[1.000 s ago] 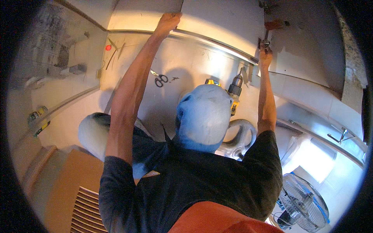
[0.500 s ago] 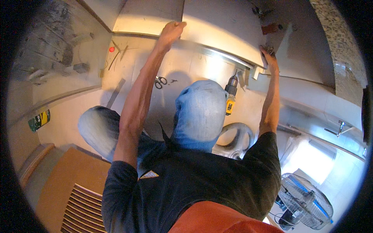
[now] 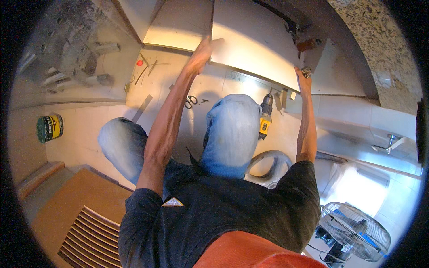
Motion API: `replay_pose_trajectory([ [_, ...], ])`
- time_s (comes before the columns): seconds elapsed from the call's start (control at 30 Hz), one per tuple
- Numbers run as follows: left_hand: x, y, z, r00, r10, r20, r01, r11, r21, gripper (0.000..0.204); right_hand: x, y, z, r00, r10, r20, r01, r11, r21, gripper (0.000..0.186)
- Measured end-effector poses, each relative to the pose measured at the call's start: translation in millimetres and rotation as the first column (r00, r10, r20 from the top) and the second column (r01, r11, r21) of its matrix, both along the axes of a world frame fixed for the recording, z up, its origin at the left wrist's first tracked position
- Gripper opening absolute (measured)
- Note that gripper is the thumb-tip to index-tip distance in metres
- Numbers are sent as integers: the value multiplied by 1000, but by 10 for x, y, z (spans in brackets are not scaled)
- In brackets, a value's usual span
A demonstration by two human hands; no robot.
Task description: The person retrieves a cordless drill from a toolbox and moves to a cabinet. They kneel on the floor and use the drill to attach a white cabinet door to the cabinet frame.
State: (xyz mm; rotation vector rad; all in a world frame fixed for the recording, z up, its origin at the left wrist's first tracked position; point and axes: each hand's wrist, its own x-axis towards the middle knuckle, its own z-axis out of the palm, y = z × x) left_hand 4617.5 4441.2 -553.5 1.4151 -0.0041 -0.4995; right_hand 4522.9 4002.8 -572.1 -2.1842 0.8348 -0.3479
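A pale flat panel (image 3: pixel 254 51) spans between my hands at the front of a cabinet. My left hand (image 3: pixel 202 56) is closed at its left end, thumb stretched across the face. At its right end my right hand (image 3: pixel 304 79) is closed on the corner; the fingers are partly hidden behind the panel. Beside that hand is a small round metallic piece (image 3: pixel 306 72) that I cannot make out. A second pale panel (image 3: pixel 178 27) adjoins on the left. Below the held panel, a yellow and black cordless drill (image 3: pixel 266 117) lies near my knee, and black-handled scissors (image 3: pixel 191 102) lie left of it.
A green and yellow can (image 3: pixel 50 127) stands at the left. A fan (image 3: pixel 355 230) is at the lower right, below a bright window. Granite countertop (image 3: pixel 382 53) overhangs the upper right. A grey ring-shaped object (image 3: pixel 272 163) is beside my knee; a slatted brown panel (image 3: pixel 91 236) is lower left.
The panel's near edge has come down toward my knees, and the bright strip under it is now mostly covered. Both hands have moved with it. The whole view has shifted slightly.
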Motion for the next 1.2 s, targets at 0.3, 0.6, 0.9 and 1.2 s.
replay_pose_trajectory([
  [0.3,-494,396,241,989,32,145,-39,998,44,82,-15,280,361,986,164,33,-166,985,44,47],
  [0.6,-1184,943,1366,972,170,164,-201,960,196,61,46,815,608,970,238,-54,-235,971,47,59],
  [0.9,-1306,1531,1360,908,197,370,-227,973,39,51,-376,1598,381,975,194,106,-210,963,167,51],
  [1.2,-1300,1969,1861,917,74,391,-163,966,200,57,-719,2239,390,982,133,137,-169,939,301,44],
])
